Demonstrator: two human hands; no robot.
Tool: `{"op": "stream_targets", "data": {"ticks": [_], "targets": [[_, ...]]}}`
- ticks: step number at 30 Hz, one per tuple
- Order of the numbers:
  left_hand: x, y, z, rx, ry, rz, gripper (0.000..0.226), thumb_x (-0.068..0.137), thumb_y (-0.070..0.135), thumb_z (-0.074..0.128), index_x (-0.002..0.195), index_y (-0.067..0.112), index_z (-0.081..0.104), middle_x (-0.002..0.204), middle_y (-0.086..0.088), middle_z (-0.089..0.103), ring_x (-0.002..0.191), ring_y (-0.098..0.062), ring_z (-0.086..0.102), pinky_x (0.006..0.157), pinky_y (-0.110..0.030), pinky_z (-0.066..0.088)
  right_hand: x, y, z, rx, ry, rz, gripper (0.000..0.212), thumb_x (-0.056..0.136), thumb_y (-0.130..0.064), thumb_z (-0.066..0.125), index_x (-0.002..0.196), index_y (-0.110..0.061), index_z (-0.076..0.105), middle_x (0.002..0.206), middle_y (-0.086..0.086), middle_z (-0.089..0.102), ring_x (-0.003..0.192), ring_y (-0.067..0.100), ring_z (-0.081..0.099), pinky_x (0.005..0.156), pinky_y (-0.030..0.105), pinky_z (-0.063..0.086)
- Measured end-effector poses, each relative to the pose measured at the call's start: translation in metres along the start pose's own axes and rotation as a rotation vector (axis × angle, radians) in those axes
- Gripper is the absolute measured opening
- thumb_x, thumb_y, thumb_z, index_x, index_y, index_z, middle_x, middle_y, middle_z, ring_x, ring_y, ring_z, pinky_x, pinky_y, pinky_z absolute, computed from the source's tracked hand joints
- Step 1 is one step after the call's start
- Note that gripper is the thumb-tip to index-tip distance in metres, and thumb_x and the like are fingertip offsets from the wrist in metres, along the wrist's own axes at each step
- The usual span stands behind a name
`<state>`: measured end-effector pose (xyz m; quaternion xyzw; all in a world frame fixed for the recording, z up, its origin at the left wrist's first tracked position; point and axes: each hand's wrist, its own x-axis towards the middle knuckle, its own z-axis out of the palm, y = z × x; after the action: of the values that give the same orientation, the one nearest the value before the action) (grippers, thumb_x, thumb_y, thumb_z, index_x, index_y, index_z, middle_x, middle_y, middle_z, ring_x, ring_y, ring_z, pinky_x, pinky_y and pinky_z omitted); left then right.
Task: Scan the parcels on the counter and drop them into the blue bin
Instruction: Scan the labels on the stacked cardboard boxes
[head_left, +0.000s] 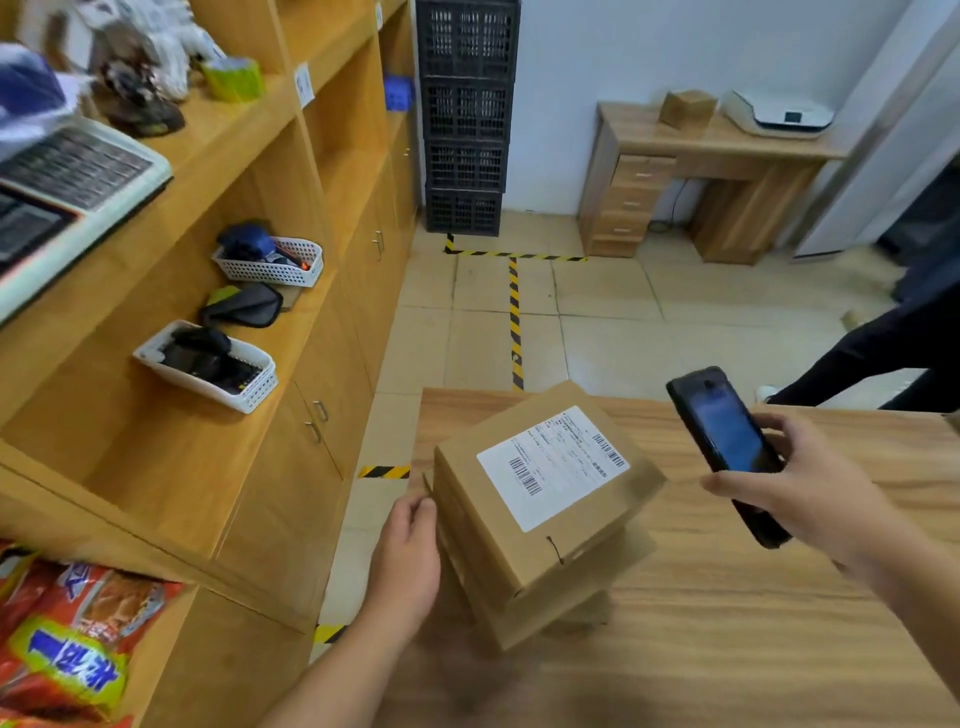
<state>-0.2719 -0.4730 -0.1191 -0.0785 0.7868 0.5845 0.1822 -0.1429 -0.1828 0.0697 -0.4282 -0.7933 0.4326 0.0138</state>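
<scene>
**Scanner over the top box**

While the left hand (408, 556) rests against the left side of a stack of cardboard boxes (540, 525), its grip loose with fingers curled at the top box's edge, the right hand (800, 488) has its grip clamped on a black handheld scanner (727, 447). The scanner hangs tilted just right of the stack, screen lit. The stack stands on the wooden tabletop (727, 623), and the top box carries a white shipping label (553, 465) with barcodes, facing up. Wooden shelves (208, 415) run along the left.
</scene>
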Motion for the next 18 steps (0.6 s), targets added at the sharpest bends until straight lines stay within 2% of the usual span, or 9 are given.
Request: {"op": "stream_targets", "data": {"ticks": [3, 6, 8, 10, 12, 14, 15, 18], "targets": [[0.0, 0.009, -0.001, -0.054, 0.001, 0.021, 0.024, 0.109, 0.038, 0.045, 0.122, 0.033, 0.064, 0.121, 0.014, 0.069, 0.118, -0.014, 0.061, 0.095, -0.033, 0.042, -0.004, -0.02, -0.01, -0.289, -0.035, -0.124, 0.081, 0.071, -0.019, 0.096, 0.134, -0.03, 0.046, 0.102, -0.001, 0.065, 0.082, 0.022, 0.069, 0.065, 0.042, 0.06], [-0.002, 0.019, 0.001, -0.133, -0.016, 0.025, 0.018, 0.109, 0.036, 0.047, 0.112, 0.037, 0.065, 0.117, 0.017, 0.069, 0.116, -0.01, 0.062, 0.096, -0.033, 0.043, -0.004, -0.042, -0.015, -0.655, -0.043, -0.268, 0.086, 0.069, -0.032, 0.091, 0.14, -0.031, 0.043, 0.093, -0.009, 0.062, 0.076, 0.013, 0.067, 0.062, 0.033, 0.057], [-0.003, 0.024, 0.001, -0.157, -0.019, 0.03, 0.016, 0.109, 0.036, 0.049, 0.106, 0.041, 0.064, 0.114, 0.019, 0.068, 0.115, -0.01, 0.062, 0.099, -0.034, 0.045, -0.005, -0.057, -0.013, -0.903, -0.068, -0.391, 0.088, 0.071, -0.039, 0.084, 0.144, -0.034, 0.037, 0.095, -0.018, 0.055, 0.084, 0.012, 0.062, 0.068, 0.031, 0.051], [-0.005, 0.028, 0.001, -0.178, -0.038, 0.037, 0.015, 0.107, 0.041, 0.049, 0.104, 0.044, 0.063, 0.113, 0.021, 0.068, 0.116, -0.01, 0.062, 0.103, -0.037, 0.046, -0.006, -0.073, -0.01, -1.148, -0.082, -0.51, 0.086, 0.075, -0.042, 0.078, 0.147, -0.034, 0.031, 0.108, -0.016, 0.055, 0.101, 0.016, 0.059, 0.078, 0.03, 0.044], [-0.007, 0.031, 0.0, -0.194, -0.041, 0.035, 0.014, 0.102, 0.049, 0.051, 0.104, 0.045, 0.064, 0.113, 0.02, 0.069, 0.115, -0.009, 0.063, 0.107, -0.041, 0.048, -0.009, -0.089, -0.007, -1.345, -0.108, -0.622, 0.081, 0.077, -0.043, 0.073, 0.146, -0.033, 0.031, 0.121, -0.012, 0.057, 0.112, 0.018, 0.058, 0.09, 0.031, 0.046], [-0.008, 0.033, -0.001, -0.208, -0.046, 0.034, 0.023, 0.092, 0.059, 0.051, 0.105, 0.046, 0.065, 0.113, 0.019, 0.071, 0.114, -0.01, 0.064, 0.108, -0.043, 0.049, -0.012, -0.103, -0.002, -1.498, -0.129, -0.71, 0.078, 0.078, -0.041, 0.071, 0.145, -0.032, 0.032, 0.123, -0.009, 0.057, 0.112, 0.018, 0.057, 0.095, 0.033, 0.046], [-0.009, 0.035, -0.002, -0.213, -0.06, 0.032, 0.022, 0.094, 0.059, 0.051, 0.106, 0.047, 0.064, 0.113, 0.019, 0.071, 0.114, -0.009, 0.064, 0.106, -0.042, 0.049, -0.014, -0.11, 0.001, -1.57, -0.136, -0.747, 0.077, 0.079, -0.039, 0.071, 0.145, -0.03, 0.033, 0.123, -0.008, 0.057, 0.11, 0.019, 0.057, 0.095, 0.033, 0.046], [-0.014, 0.041, -0.003, -0.205, -0.069, 0.034, 0.015, 0.108, 0.044, 0.045, 0.107, 0.044, 0.06, 0.114, 0.019, 0.067, 0.111, -0.002, 0.06, 0.094, -0.034, 0.046, -0.02, -0.128, 0.01, -1.773, -0.115, -0.864, 0.072, 0.082, -0.029, 0.068, 0.145, -0.025, 0.035, 0.12, -0.003, 0.058, 0.105, 0.022, 0.056, 0.093, 0.035, 0.044]]}}
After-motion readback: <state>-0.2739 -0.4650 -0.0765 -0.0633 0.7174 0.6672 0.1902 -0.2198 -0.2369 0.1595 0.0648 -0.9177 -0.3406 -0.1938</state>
